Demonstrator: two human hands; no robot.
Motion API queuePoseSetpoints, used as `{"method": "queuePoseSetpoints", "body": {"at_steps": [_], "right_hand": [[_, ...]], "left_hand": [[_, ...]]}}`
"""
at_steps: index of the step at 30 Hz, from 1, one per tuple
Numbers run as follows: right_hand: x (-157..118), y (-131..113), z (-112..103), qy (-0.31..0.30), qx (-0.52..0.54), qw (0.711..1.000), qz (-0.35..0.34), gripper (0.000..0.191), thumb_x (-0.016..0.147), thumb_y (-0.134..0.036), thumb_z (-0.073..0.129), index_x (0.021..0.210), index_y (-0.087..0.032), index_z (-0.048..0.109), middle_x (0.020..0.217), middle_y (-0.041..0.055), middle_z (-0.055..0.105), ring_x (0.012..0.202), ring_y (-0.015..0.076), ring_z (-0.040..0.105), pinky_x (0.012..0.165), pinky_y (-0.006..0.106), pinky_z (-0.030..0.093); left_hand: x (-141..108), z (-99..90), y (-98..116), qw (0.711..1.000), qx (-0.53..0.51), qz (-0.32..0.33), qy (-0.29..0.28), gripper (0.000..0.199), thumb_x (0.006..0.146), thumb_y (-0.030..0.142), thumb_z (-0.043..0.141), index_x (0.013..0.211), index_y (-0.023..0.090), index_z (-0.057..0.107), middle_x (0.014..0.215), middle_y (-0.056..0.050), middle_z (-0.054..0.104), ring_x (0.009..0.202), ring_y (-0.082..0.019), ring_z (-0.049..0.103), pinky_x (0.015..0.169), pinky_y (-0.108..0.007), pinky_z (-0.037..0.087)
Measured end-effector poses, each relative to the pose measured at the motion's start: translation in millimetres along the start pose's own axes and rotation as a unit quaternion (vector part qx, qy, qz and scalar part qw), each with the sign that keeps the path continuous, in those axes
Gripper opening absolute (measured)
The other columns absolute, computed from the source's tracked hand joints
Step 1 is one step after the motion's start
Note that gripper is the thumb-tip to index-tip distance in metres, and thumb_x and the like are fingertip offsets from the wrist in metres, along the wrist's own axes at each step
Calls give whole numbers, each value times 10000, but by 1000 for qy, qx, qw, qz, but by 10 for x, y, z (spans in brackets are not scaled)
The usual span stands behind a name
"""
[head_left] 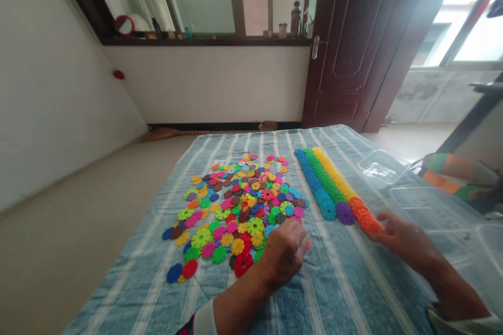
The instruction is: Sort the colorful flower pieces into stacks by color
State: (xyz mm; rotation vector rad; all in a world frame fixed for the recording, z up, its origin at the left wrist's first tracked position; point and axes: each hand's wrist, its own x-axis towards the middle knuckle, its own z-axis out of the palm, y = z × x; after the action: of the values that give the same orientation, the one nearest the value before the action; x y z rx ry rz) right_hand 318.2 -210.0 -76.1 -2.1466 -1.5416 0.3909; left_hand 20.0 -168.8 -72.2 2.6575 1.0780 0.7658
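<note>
A loose heap of multicoloured notched plastic discs [255, 225] covers the left half of the cloth. My left hand [286, 251] is closed over the heap's right edge, and a bit of an orange disc [308, 244] shows at its fingertips. To the right lie overlapping rows of discs: a blue row [314, 178], a green row [324, 180] with a purple disc [345, 213] at its near end, and a yellow row [334, 175] that continues into orange discs [365, 215]. My right hand [406, 238] has its thumb and fingers closed around the near end of the orange discs.
A blue striped cloth [338, 282] covers the table. Clear plastic boxes [424, 209] stand at the right, partly behind my right forearm, with a small clear container [381, 167] farther back. Beyond the table are a dark red door [353, 36] and a window sill [220, 41] with bottles.
</note>
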Motion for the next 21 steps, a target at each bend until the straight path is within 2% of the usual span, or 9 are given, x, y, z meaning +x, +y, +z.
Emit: {"method": "queuePoseSetpoints", "body": {"at_steps": [3,6,10,14,17,21], "right_hand": [[-46,-103,-7,55,17,998,5,344,733,-497,546,908,-208,609,610,7,636,548,193,601,557,301,413],[-130,-290,69,88,48,994,-49,321,784,-517,513,870,-225,616,621,3,631,556,183,591,555,289,417],[-280,-572,307,48,96,978,-179,266,847,-464,500,834,-229,623,622,1,635,534,158,580,546,260,424],[-390,-740,531,7,88,961,-261,250,893,-409,471,826,-222,622,614,3,630,549,154,597,560,253,423],[-405,-763,615,-17,73,955,-287,233,900,-371,464,814,-220,619,606,-5,621,551,147,591,562,253,410],[-388,-750,638,-26,72,958,-278,221,897,-353,462,812,-222,619,607,-11,616,565,145,590,568,249,404]], "left_hand": [[9,-17,-47,999,30,20,9,182,874,154,470,717,178,560,776,-43,615,749,-162,553,685,-268,436],[44,-73,-134,998,68,-9,5,160,872,145,473,758,176,581,818,-55,629,790,-182,559,737,-304,451],[83,-181,-270,989,116,-81,-34,107,848,181,526,777,168,605,877,-74,642,869,-211,567,821,-352,448],[98,-338,-436,979,130,-139,-75,83,824,243,570,832,179,622,930,-66,646,915,-215,573,830,-336,441],[103,-478,-610,972,133,-175,-83,73,795,199,582,850,184,628,930,-56,655,928,-206,580,835,-310,438],[90,-629,-853,961,158,-221,-60,118,799,184,569,884,157,646,958,-90,671,954,-230,590,846,-318,440]]}}
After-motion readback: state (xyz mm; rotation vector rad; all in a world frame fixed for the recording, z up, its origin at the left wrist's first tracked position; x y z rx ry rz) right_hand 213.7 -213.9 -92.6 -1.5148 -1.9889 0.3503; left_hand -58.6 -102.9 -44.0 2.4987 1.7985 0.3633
